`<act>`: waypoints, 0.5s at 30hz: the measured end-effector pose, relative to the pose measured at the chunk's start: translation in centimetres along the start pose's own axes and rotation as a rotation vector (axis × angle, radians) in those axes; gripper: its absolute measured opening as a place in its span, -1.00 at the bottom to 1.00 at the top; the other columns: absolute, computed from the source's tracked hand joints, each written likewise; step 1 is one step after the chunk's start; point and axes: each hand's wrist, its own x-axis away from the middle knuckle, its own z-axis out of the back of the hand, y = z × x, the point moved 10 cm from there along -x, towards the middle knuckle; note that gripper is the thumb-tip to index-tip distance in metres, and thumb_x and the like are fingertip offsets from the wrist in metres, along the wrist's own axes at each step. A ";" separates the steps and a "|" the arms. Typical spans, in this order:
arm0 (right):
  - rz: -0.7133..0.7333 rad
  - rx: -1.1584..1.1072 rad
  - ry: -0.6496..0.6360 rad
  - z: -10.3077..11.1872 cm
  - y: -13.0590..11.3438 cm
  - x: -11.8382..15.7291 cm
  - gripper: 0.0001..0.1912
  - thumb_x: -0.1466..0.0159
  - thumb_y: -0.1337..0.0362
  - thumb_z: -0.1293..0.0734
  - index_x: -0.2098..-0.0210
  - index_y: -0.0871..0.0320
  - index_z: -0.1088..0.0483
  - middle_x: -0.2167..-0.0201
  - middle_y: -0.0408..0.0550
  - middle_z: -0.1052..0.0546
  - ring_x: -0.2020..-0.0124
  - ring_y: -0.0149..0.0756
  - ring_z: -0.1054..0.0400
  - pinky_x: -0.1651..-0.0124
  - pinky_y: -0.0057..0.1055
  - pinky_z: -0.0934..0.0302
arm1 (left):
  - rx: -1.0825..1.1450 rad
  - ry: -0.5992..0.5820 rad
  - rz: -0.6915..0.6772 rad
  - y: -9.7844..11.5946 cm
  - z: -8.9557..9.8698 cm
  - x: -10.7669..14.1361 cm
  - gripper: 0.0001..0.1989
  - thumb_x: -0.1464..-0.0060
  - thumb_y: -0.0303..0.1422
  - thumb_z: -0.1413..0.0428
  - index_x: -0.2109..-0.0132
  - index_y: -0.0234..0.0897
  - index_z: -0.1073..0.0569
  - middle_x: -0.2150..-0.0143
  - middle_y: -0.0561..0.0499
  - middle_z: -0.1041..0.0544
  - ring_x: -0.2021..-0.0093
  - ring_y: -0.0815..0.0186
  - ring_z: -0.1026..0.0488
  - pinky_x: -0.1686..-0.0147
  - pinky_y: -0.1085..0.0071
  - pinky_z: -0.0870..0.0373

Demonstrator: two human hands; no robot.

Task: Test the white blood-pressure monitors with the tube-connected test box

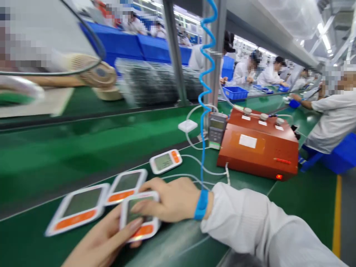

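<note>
A white device with a grey screen and orange buttons [144, 231] is held between both hands near the bottom centre. My left hand [108, 233] grips its lower left side, thumb on the front. From the right, my right hand [172, 198] holds its upper part, with a thumb across the screen and a blue band [201, 204] at the wrist. Two similar devices lie on the green surface to the left, one at the far left [80, 205] and one [126, 185] just behind the held one. A smaller white device [166, 161] with a lit display lies farther back.
An orange-brown box [258, 144] with knobs and a red light stands at the right, beside a grey handheld meter [217, 129]. A coiled blue hose [204, 78] hangs down in front of a metal post. White tubes cross the green bench [178, 244]. Other people sit farther back.
</note>
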 end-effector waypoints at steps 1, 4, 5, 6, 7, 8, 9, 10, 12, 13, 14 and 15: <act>0.001 0.025 0.028 0.1 0.1 0.1 -0.47 -0.39 -0.19 -0.20 -0.15 0.03 -0.27 0.21 -0.10 -0.61 0.16 -0.08 -0.54 0.15 -0.30 -0.37 | 0.055 -0.055 0.034 -0.1 -0.4 0.3 -0.42 0.33 0.02 -0.36 0.08 0.05 -0.55 0.41 0.06 -0.54 0.52 0.24 -0.36 0.56 0.33 -0.40; -0.030 0.152 0.072 -0.3 0.8 0.4 -0.38 -0.37 -0.25 -0.15 -0.09 0.14 -0.33 0.35 0.02 -0.60 0.26 -0.02 -0.53 0.26 -0.30 -0.32 | 0.117 -0.147 0.050 0.9 -1.3 0.8 -0.38 0.31 -0.10 -0.40 0.02 -0.12 -0.52 0.31 -0.01 -0.54 0.46 0.29 -0.37 0.50 0.40 -0.40; -0.046 0.198 0.085 -0.4 1.1 0.4 -0.40 -0.39 -0.22 -0.15 -0.06 0.17 -0.35 0.35 0.06 -0.60 0.27 -0.03 -0.53 0.26 -0.31 -0.30 | 0.134 -0.161 0.033 1.4 -1.2 0.8 -0.38 0.30 -0.13 -0.41 0.02 -0.15 -0.51 0.28 -0.03 -0.54 0.41 0.27 -0.40 0.48 0.42 -0.40; -0.028 0.228 0.076 -0.8 1.1 0.3 -0.44 -0.42 -0.18 -0.15 -0.04 0.20 -0.37 0.33 0.07 -0.59 0.26 -0.04 -0.53 0.25 -0.32 -0.29 | 0.151 -0.163 0.013 1.8 -0.9 0.7 -0.38 0.29 -0.15 -0.41 0.01 -0.17 -0.49 0.24 -0.05 -0.55 0.37 0.25 -0.42 0.45 0.43 -0.41; 0.021 0.233 0.051 -1.4 0.9 0.2 -0.48 -0.44 -0.13 -0.16 -0.02 0.21 -0.38 0.31 0.07 -0.59 0.25 -0.07 -0.52 0.24 -0.33 -0.29 | 0.168 -0.154 -0.005 2.2 -0.4 0.6 -0.38 0.27 -0.17 -0.41 0.00 -0.18 -0.48 0.23 -0.05 -0.55 0.34 0.25 -0.43 0.44 0.44 -0.41; 0.081 0.218 0.033 -1.9 0.5 0.2 -0.52 -0.45 -0.08 -0.16 -0.03 0.21 -0.38 0.28 0.06 -0.59 0.23 -0.10 -0.52 0.22 -0.34 -0.29 | 0.184 -0.133 -0.020 2.4 0.5 0.5 -0.39 0.25 -0.19 -0.41 0.00 -0.20 -0.46 0.22 -0.05 -0.55 0.33 0.26 -0.43 0.43 0.45 -0.41; 0.146 0.191 0.021 -2.4 0.0 0.3 -0.54 -0.46 -0.04 -0.18 -0.08 0.20 -0.36 0.21 0.06 -0.59 0.19 -0.12 -0.51 0.19 -0.34 -0.30 | 0.198 -0.102 -0.032 2.7 1.5 0.3 -0.39 0.24 -0.20 -0.41 0.00 -0.21 -0.45 0.23 -0.04 -0.55 0.35 0.28 -0.43 0.44 0.46 -0.41; 0.204 0.161 0.016 -2.8 -0.4 0.5 -0.55 -0.46 -0.02 -0.19 -0.13 0.19 -0.33 0.14 0.06 -0.57 0.14 -0.14 -0.50 0.15 -0.34 -0.30 | 0.215 -0.063 -0.045 2.8 2.7 0.2 -0.39 0.24 -0.20 -0.41 0.00 -0.23 -0.45 0.24 -0.04 -0.54 0.38 0.30 -0.41 0.45 0.46 -0.40; 0.281 0.109 0.025 -3.3 -0.9 0.9 -0.55 -0.45 0.02 -0.22 -0.19 0.17 -0.29 0.00 0.06 -0.51 0.05 -0.17 -0.47 0.09 -0.33 -0.32 | 0.250 0.038 -0.071 3.1 5.6 0.0 -0.35 0.25 -0.21 -0.42 -0.02 -0.25 -0.44 0.26 -0.04 -0.54 0.42 0.33 -0.40 0.49 0.47 -0.37; 0.299 0.090 0.034 -3.4 -1.0 1.0 -0.56 -0.45 0.03 -0.24 -0.19 0.17 -0.30 -0.05 0.06 -0.48 0.02 -0.17 -0.45 0.06 -0.33 -0.32 | 0.262 0.094 -0.083 3.2 7.2 -0.1 -0.34 0.27 -0.21 -0.42 -0.02 -0.26 -0.43 0.26 -0.04 -0.54 0.42 0.33 -0.40 0.49 0.48 -0.36; 0.309 0.071 0.045 -3.5 -1.0 1.1 -0.58 -0.44 0.06 -0.25 -0.17 0.17 -0.32 -0.08 0.05 -0.46 0.00 -0.18 -0.44 0.03 -0.33 -0.32 | 0.267 0.149 -0.090 3.1 8.7 -0.2 -0.32 0.27 -0.22 -0.43 -0.03 -0.27 -0.43 0.25 -0.03 -0.54 0.42 0.34 -0.41 0.49 0.49 -0.35; 0.315 0.052 0.066 -3.4 -1.0 1.1 -0.62 -0.44 0.08 -0.26 -0.14 0.16 -0.34 -0.08 0.03 -0.46 -0.01 -0.19 -0.43 0.01 -0.33 -0.32 | 0.264 0.202 -0.096 2.9 10.2 -0.3 -0.32 0.28 -0.22 -0.43 -0.03 -0.27 -0.43 0.25 -0.03 -0.54 0.42 0.35 -0.41 0.49 0.49 -0.35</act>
